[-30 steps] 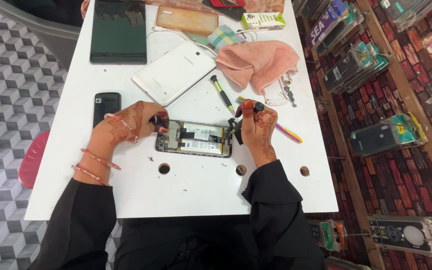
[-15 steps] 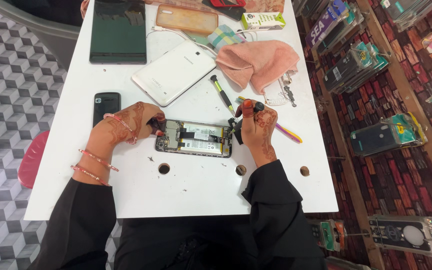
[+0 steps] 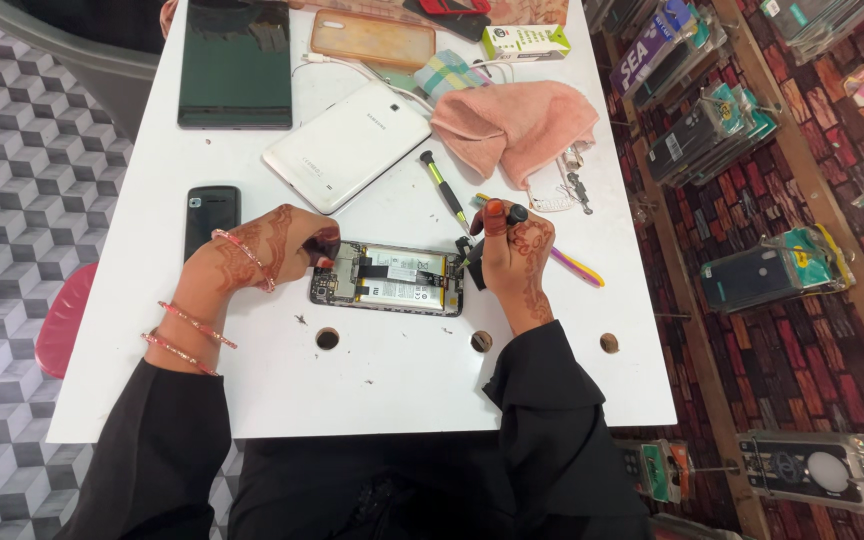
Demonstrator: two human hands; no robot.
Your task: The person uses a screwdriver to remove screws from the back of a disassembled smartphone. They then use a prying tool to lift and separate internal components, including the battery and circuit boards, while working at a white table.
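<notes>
**Opened phone braced at both ends on white table**

Opened smartphone [image 3: 388,279], back cover off and battery exposed, lies flat at the near middle of the white table [image 3: 392,390]. Left hand [image 3: 252,255] pins its left end, fingers curled down onto the edge, apparently to stop sliding. Right hand [image 3: 514,262] sits at the right end, fingers pinched on a small dark tool [image 3: 512,213]; tip hidden. Green-handled screwdriver [image 3: 444,187] lies just beyond, within reach. White tablet [image 3: 347,145] and pink cloth [image 3: 517,125] are parked farther off.
</notes>
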